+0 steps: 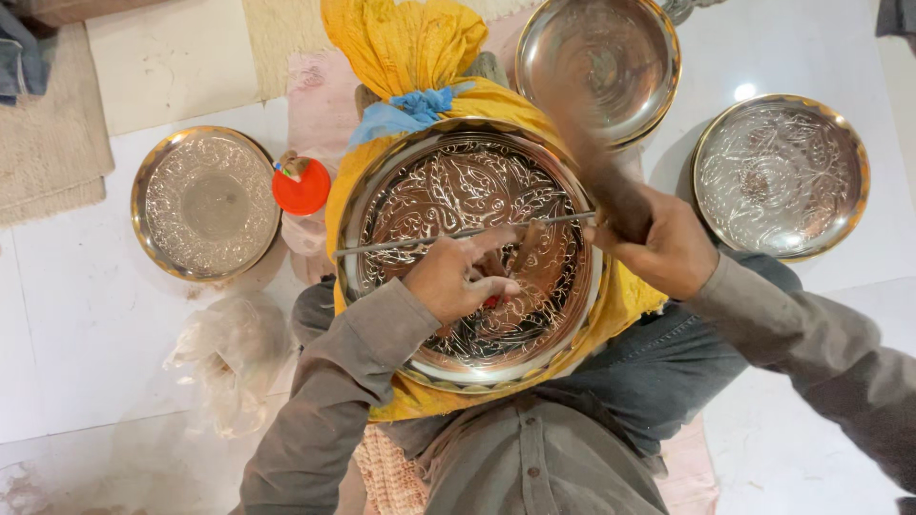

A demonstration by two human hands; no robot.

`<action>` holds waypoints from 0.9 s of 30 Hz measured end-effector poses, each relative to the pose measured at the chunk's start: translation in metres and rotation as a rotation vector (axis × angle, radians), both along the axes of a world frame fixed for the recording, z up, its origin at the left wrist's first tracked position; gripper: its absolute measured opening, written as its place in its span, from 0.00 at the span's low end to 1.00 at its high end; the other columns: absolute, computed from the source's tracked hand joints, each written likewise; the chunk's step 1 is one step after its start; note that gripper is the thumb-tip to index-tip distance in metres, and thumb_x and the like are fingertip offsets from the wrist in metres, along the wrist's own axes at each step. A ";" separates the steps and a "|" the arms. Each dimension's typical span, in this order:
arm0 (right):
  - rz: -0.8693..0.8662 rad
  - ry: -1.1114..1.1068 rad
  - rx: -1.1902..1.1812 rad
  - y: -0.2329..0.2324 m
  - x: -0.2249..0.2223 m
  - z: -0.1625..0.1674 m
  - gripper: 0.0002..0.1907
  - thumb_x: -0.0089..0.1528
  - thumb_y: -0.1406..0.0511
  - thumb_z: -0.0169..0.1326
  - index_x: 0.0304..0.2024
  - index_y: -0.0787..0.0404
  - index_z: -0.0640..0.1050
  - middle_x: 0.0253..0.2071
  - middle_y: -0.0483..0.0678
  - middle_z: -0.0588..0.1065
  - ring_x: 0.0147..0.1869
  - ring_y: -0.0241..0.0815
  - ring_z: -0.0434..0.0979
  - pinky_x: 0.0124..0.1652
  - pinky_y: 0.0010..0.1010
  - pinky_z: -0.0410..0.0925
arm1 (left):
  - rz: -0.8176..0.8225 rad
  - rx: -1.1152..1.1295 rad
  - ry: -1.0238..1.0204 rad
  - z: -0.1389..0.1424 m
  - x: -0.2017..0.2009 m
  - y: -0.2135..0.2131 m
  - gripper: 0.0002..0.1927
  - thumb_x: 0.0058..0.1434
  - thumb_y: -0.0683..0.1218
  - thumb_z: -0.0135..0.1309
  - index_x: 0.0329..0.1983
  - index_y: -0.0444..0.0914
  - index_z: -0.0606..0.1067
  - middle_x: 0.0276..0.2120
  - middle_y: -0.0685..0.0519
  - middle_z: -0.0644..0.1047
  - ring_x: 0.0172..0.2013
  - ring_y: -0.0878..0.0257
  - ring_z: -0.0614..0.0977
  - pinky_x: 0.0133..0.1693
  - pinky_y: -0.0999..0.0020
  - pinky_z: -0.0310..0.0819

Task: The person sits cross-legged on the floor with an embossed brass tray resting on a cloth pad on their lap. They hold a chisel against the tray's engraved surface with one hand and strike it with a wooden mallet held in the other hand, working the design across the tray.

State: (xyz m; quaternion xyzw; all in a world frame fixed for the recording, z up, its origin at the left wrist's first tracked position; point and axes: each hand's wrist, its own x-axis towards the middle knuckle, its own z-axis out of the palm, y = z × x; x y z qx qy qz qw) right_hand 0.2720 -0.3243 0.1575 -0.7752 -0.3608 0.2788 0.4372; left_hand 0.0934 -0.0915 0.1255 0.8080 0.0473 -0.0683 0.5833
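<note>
Big tray (458, 172) sitting on cushion (410, 48) at frame centre. Left hand (456, 277) resting on tray, rod (401, 244) lying across it. Right hand (663, 248) hovering at tray's right edge. Lid (301, 189) lying between left tray (205, 203) and big tray. Two trays (780, 176) sitting upper right. Bag (234, 353) lying lower left.

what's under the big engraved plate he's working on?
The engraved round metal plate rests on a yellow cloth bundle tied with a blue fabric strip; the cloth shows all round its rim. The plate hides whatever is inside the bundle. The left hand rests on the plate.
</note>
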 end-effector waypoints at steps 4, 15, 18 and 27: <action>0.115 -0.432 -0.311 -0.004 0.001 -0.002 0.16 0.57 0.62 0.64 0.45 0.58 0.76 0.26 0.55 0.75 0.27 0.56 0.75 0.31 0.43 0.66 | -0.018 -0.052 0.028 0.001 -0.001 0.002 0.30 0.58 0.43 0.64 0.65 0.41 0.72 0.30 0.49 0.85 0.30 0.67 0.85 0.35 0.69 0.81; -0.062 -0.094 -0.029 -0.007 -0.010 0.009 0.14 0.62 0.64 0.65 0.41 0.62 0.74 0.28 0.52 0.70 0.32 0.40 0.67 0.33 0.36 0.67 | -0.093 -0.001 0.037 0.003 0.005 0.007 0.33 0.58 0.44 0.64 0.68 0.43 0.69 0.32 0.50 0.85 0.32 0.65 0.87 0.40 0.67 0.81; 0.112 -0.530 -0.502 -0.010 -0.012 0.013 0.13 0.59 0.64 0.65 0.44 0.59 0.78 0.27 0.53 0.76 0.28 0.47 0.79 0.32 0.42 0.67 | -0.104 0.017 -0.035 0.000 0.005 0.009 0.33 0.58 0.45 0.65 0.67 0.42 0.70 0.37 0.49 0.85 0.35 0.64 0.88 0.42 0.66 0.81; 0.097 -0.529 -0.466 -0.028 -0.008 0.008 0.19 0.56 0.60 0.63 0.47 0.57 0.76 0.27 0.57 0.77 0.30 0.60 0.78 0.31 0.48 0.68 | -0.075 0.085 -0.085 0.009 0.005 0.007 0.32 0.59 0.46 0.66 0.67 0.42 0.71 0.43 0.43 0.84 0.38 0.61 0.88 0.45 0.64 0.82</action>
